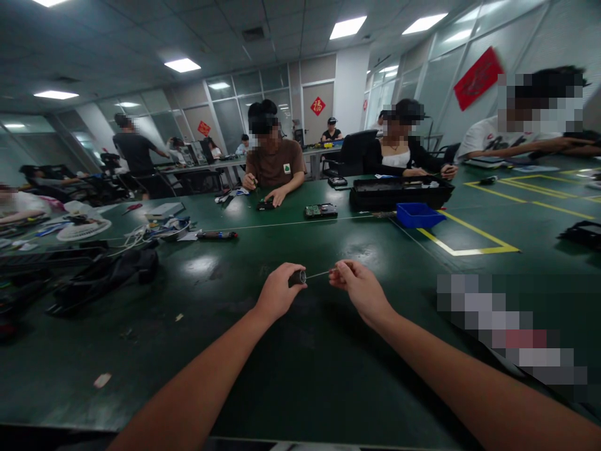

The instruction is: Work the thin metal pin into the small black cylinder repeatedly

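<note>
In the head view my left hand (278, 293) is closed around a short dark cylinder (297, 277) with a pale ring at its round end. That end faces right. A thin, light rod or wire (318, 274) runs from near the cylinder's end to the fingertips of my right hand (360, 287). My right thumb and forefinger pinch its far end. Whether the rod goes inside the cylinder is too small to tell. Both hands are held above the green table (291, 376), close together.
Ahead lie a screwdriver-like tool (216, 235), a hard drive (320, 210), a blue bin (419, 215) and a long black case (399, 193). Dark parts (110, 279) and cables crowd the left. A blurred-out item (511, 332) lies at right. A co-worker in brown (277, 160) sits opposite.
</note>
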A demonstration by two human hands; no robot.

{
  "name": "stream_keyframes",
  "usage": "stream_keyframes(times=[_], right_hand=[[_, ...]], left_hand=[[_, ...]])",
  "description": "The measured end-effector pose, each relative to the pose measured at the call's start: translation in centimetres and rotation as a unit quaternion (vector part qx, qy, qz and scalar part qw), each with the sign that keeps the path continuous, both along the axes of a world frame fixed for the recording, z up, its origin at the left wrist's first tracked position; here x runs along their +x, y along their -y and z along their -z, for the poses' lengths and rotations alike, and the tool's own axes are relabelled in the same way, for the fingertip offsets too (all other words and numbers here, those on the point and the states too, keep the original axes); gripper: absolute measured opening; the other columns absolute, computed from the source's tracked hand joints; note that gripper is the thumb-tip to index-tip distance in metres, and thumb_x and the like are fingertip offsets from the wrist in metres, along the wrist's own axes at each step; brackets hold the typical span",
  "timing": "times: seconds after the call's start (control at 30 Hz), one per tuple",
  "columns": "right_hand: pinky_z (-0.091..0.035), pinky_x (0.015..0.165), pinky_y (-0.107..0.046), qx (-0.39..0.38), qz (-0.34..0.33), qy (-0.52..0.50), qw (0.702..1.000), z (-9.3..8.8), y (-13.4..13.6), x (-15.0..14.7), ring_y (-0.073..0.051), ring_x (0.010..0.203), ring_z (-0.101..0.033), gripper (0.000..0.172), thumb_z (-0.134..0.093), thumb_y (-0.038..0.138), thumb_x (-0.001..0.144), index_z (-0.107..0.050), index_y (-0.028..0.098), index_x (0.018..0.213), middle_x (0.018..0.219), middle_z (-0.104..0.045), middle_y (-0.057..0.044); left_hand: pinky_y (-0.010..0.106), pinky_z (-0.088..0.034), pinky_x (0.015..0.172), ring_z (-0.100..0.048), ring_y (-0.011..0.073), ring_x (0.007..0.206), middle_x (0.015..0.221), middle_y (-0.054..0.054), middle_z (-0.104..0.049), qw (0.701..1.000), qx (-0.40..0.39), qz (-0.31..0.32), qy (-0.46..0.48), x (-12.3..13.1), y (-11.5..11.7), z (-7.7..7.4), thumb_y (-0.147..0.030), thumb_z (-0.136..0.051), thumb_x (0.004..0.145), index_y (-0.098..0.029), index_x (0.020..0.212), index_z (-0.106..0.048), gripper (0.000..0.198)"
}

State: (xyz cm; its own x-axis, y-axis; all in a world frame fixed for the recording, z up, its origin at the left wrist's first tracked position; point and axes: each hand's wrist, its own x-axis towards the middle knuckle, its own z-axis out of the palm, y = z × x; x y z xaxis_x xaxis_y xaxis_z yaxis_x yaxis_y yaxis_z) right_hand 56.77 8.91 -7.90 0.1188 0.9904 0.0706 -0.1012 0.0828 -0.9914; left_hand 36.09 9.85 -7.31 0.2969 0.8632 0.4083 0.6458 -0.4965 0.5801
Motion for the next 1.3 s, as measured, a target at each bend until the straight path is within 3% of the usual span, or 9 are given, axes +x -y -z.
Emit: stream_keyframes(times=[0.17,0.37,0.63,0.8,0.93,1.3], right_hand=[[-0.056,0.078,-0.039,0.049,0.003,0.056,0.997,-0.1,0.1,0.0,-0.02,0.078,-0.068,0.025,-0.06,0.045,0.086,-0.064,0.02,0.091,0.085,-0.07,-0.005],[-0.056,0.076,-0.037,0.025,-0.004,0.024,0.999,0.2,0.1,-0.2,-0.02,0.078,-0.067,0.024,-0.06,0.044,0.084,-0.063,0.021,0.088,0.083,-0.069,-0.005],[-0.049,0.065,-0.035,0.043,0.057,0.111,0.991,-0.6,0.5,0.3,-0.019,0.069,-0.06,0.026,-0.05,0.046,0.09,-0.058,0.021,0.09,0.079,-0.065,-0.004],[-0.047,0.072,-0.036,0.084,0.079,0.159,0.981,-1.0,0.8,0.4,-0.02,0.075,-0.06,0.028,-0.046,0.048,0.093,-0.057,0.021,0.094,0.081,-0.064,-0.004],[-0.047,0.075,-0.036,0.116,0.055,0.18,0.975,-0.9,1.1,0.3,-0.021,0.079,-0.061,0.027,-0.043,0.046,0.095,-0.056,0.022,0.096,0.084,-0.065,-0.005],[-0.044,0.069,-0.035,0.099,0.077,0.264,0.956,-1.7,1.3,0.5,-0.022,0.077,-0.062,0.023,-0.04,0.04,0.096,-0.053,0.023,0.093,0.084,-0.066,-0.005]], left_hand=[[0.04,-0.045,0.098,-0.062,0.0221,0.107,0.114,0.005,-0.067,1.0,0.018,0.014,-0.014,0.0,0.0,0.0,-0.015,-0.074,0.08,-0.024,0.116,-0.068,0.038],[0.04,-0.045,0.098,-0.062,0.0228,0.108,0.114,0.005,-0.069,0.999,0.019,0.023,-0.029,0.2,0.0,-0.1,-0.014,-0.075,0.079,-0.025,0.119,-0.068,0.042],[0.038,-0.046,0.098,-0.062,0.0219,0.108,0.117,0.005,-0.068,1.0,-0.009,0.024,-0.013,-0.1,-0.1,0.4,-0.018,-0.075,0.079,-0.024,0.12,-0.067,0.043],[0.036,-0.046,0.096,-0.063,0.0214,0.106,0.116,0.005,-0.068,0.999,-0.029,0.034,-0.005,-0.1,-0.2,0.5,-0.019,-0.075,0.08,-0.024,0.122,-0.067,0.043],[0.036,-0.047,0.096,-0.062,0.0218,0.106,0.116,0.005,-0.068,0.999,-0.038,0.034,-0.004,0.0,-0.1,0.4,-0.02,-0.075,0.08,-0.024,0.122,-0.067,0.043],[0.038,-0.044,0.097,-0.061,0.0238,0.107,0.116,0.007,-0.068,0.997,-0.071,0.029,-0.003,0.3,0.0,0.0,-0.021,-0.072,0.081,-0.024,0.13,-0.062,0.05]])
